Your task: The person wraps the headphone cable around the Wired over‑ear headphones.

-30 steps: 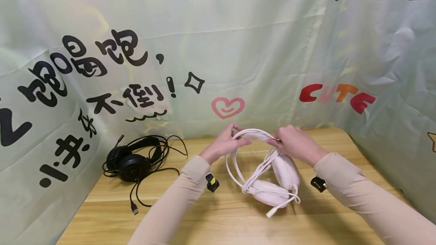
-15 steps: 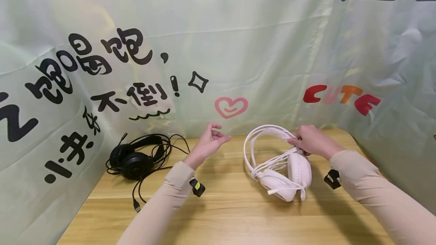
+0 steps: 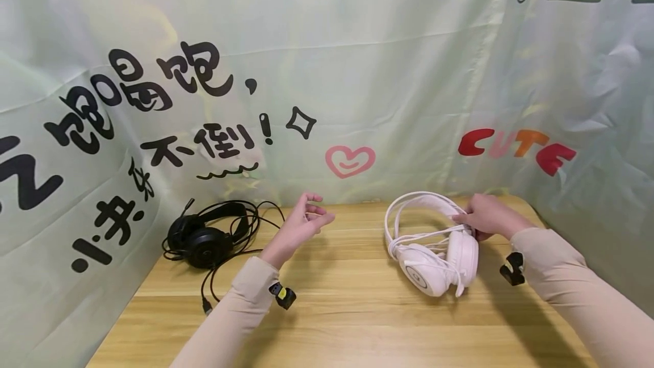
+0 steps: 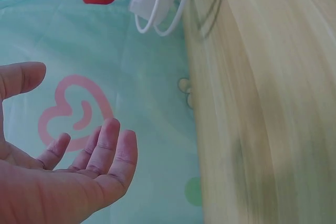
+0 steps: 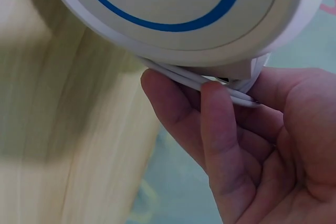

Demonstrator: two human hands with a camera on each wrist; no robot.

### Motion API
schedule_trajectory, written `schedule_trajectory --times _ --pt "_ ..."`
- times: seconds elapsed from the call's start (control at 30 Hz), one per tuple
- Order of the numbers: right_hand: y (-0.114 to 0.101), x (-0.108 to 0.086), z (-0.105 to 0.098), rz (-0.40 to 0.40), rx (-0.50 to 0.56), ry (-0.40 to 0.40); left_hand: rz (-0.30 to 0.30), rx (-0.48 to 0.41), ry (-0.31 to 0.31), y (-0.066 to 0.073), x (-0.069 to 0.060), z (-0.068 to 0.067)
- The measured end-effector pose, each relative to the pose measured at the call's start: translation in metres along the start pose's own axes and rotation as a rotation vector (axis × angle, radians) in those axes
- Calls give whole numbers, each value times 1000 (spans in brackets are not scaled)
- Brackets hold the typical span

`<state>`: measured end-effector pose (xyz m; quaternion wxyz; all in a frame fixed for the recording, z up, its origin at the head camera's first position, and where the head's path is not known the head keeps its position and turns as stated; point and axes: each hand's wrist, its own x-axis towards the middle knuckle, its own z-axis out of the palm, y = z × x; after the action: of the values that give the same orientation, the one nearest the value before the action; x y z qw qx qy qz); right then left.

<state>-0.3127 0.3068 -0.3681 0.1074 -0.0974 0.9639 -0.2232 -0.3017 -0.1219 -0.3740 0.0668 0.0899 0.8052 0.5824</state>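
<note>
Two headsets (image 3: 462,254) (image 3: 206,247), two sleeves (image 3: 227,314) (image 3: 577,285), one table (image 3: 357,325)

Left of the white headset (image 3: 426,267), I have a wide gap over the table (image 3: 347,300) to move through, with my raised left hand (image 3: 296,226) in it. Farther left, the black headset (image 3: 206,247) and its loose cable block a low pass beside my sleeve (image 3: 225,311). In front of the white headset, bare wood leaves room. Behind it, the curtain (image 3: 352,95) limits my reach. At its right side, my right hand (image 3: 490,217) grips it, filling that approach.
</note>
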Motion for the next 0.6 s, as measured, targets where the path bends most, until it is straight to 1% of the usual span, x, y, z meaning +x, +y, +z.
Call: schedule_trajectory --times 0.27,0.47,0.6 --pt "19 -2 1 6 7 -7 20 -6 -7 -2 -10 -1" --pt "25 -3 4 51 49 -20 36 3 -18 -6 -15 0" --pt "29 -3 7 73 70 -23 30 0 -48 -6 -19 1"
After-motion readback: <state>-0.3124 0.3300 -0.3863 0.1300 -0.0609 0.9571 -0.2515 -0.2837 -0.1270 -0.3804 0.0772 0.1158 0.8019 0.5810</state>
